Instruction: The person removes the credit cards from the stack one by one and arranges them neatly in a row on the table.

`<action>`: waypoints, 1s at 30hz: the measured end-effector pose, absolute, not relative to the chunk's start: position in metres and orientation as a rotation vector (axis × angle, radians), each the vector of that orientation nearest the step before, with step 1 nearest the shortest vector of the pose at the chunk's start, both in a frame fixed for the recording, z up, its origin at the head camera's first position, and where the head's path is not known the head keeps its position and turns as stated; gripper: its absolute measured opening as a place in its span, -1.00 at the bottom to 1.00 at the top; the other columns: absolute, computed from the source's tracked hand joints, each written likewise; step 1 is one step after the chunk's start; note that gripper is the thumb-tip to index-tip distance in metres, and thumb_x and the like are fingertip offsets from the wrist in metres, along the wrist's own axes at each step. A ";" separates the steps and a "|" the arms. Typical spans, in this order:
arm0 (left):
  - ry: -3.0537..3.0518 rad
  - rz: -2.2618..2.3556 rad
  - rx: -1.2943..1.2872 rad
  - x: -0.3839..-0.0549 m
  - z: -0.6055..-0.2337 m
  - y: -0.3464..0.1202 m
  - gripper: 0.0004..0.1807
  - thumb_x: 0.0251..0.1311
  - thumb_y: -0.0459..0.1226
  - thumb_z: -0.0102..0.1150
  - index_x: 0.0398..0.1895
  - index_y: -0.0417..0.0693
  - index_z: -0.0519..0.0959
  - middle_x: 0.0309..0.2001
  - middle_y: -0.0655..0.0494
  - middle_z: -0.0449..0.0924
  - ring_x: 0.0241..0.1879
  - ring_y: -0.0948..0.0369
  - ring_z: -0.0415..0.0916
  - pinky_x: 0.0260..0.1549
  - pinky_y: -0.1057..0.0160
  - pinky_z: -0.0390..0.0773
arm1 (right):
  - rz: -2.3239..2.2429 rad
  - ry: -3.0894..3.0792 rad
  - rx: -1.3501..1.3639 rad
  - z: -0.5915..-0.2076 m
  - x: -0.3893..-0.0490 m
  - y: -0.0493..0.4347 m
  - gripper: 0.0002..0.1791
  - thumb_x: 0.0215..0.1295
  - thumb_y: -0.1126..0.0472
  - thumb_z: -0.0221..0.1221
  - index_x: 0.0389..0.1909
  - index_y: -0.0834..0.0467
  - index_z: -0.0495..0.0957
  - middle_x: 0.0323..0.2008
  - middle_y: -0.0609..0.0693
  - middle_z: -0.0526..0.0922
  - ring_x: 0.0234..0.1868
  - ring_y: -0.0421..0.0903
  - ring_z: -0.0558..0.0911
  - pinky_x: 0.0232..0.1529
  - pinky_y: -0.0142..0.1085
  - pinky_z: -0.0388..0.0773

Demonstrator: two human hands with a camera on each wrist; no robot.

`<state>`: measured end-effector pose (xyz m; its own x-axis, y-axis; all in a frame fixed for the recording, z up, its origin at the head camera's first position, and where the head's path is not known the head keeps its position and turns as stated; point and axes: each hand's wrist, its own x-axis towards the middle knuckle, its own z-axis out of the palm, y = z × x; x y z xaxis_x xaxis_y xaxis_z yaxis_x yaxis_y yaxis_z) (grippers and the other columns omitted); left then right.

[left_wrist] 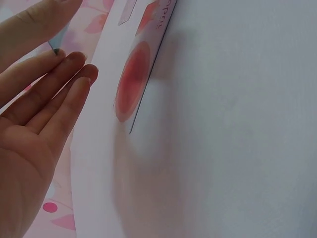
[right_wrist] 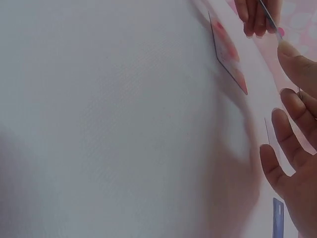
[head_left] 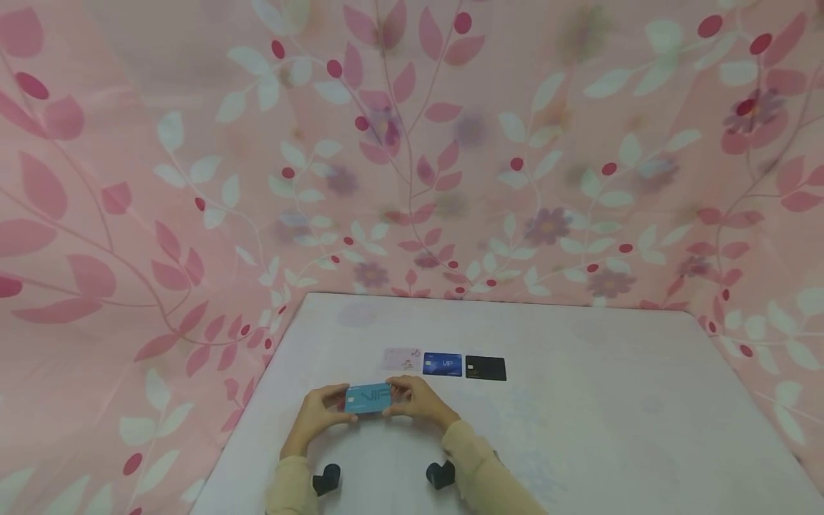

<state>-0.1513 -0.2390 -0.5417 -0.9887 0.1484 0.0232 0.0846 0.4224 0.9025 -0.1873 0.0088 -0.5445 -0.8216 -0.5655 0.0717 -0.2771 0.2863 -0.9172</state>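
A light blue VIP card [head_left: 368,398] is held up off the table by both hands. My left hand [head_left: 315,413] pinches its left edge between thumb and fingers. At its right edge my right hand [head_left: 420,402] pinches it too. Below them, a card with red fruit pictures [left_wrist: 132,82] lies on the table, and the right wrist view shows the same fruit card [right_wrist: 227,52]. In the head view it is mostly hidden behind the held card. The right wrist view catches the light blue card [right_wrist: 268,16] almost edge-on.
Beyond the hands a pale pink card [head_left: 402,358], a dark blue VIP card [head_left: 443,364] and a black card [head_left: 486,368] lie in a row. The white table [head_left: 618,422] meets pink floral cloth [head_left: 412,179] at the back and sides. Black devices [head_left: 327,479] sit by both wrists.
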 end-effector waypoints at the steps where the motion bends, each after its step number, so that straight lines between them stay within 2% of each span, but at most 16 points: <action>1: 2.584 1.654 0.224 -0.152 -0.542 -0.239 -0.26 -0.28 -0.35 0.53 0.06 -0.48 0.46 -0.02 -0.32 0.56 0.04 -0.18 0.50 0.07 -0.03 0.45 | -1.541 2.294 -0.758 -0.545 -0.187 0.009 -0.38 -0.01 0.29 0.39 0.12 0.37 0.45 -0.19 0.09 0.58 -0.12 0.06 0.53 -0.05 -0.16 0.52; 6: 2.566 1.673 0.251 -0.152 -0.541 -0.236 -0.28 -0.28 -0.37 0.53 0.04 -0.49 0.47 -0.05 -0.32 0.58 0.03 -0.17 0.50 0.08 -0.03 0.45 | -1.512 2.317 -0.729 -0.546 -0.186 0.014 -0.35 -0.04 0.28 0.39 0.13 0.37 0.44 -0.15 0.09 0.57 -0.10 0.05 0.53 -0.04 -0.16 0.51; 17: 2.713 1.635 0.146 -0.152 -0.543 -0.215 -0.35 -0.38 -0.29 0.58 -0.05 -0.23 0.60 -0.14 -0.05 0.67 -0.01 -0.01 0.55 0.10 -0.09 0.43 | -1.499 2.446 -0.757 -0.535 -0.181 0.027 -0.30 -0.06 0.24 0.41 0.13 0.42 0.42 -0.16 0.10 0.58 -0.15 0.02 0.53 -0.13 -0.25 0.55; 24: 2.698 1.718 0.173 -0.150 -0.538 -0.198 -0.39 -0.40 -0.39 0.58 -0.09 -0.29 0.61 -0.18 -0.10 0.66 -0.11 0.00 0.58 -0.05 0.01 0.56 | -1.462 2.494 -0.730 -0.528 -0.177 0.040 -0.29 -0.05 0.21 0.42 0.14 0.41 0.42 -0.15 0.08 0.58 -0.17 0.01 0.53 -0.15 -0.26 0.55; 30: 2.621 1.810 0.270 -0.142 -0.518 -0.181 -0.41 -0.34 -0.50 0.50 -0.09 -0.46 0.55 -0.18 -0.28 0.63 -0.16 -0.17 0.57 -0.13 -0.15 0.55 | -1.469 2.535 -0.730 -0.529 -0.175 0.052 -0.30 -0.07 0.22 0.43 0.11 0.43 0.43 -0.19 0.08 0.58 -0.20 0.01 0.53 -0.17 -0.25 0.55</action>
<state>-0.1416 -0.1808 -0.5179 -0.9842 0.1073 0.1409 0.1697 0.3447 0.9232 -0.1748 0.0522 -0.5289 -0.8761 -0.4637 0.1319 -0.3450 0.4120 -0.8434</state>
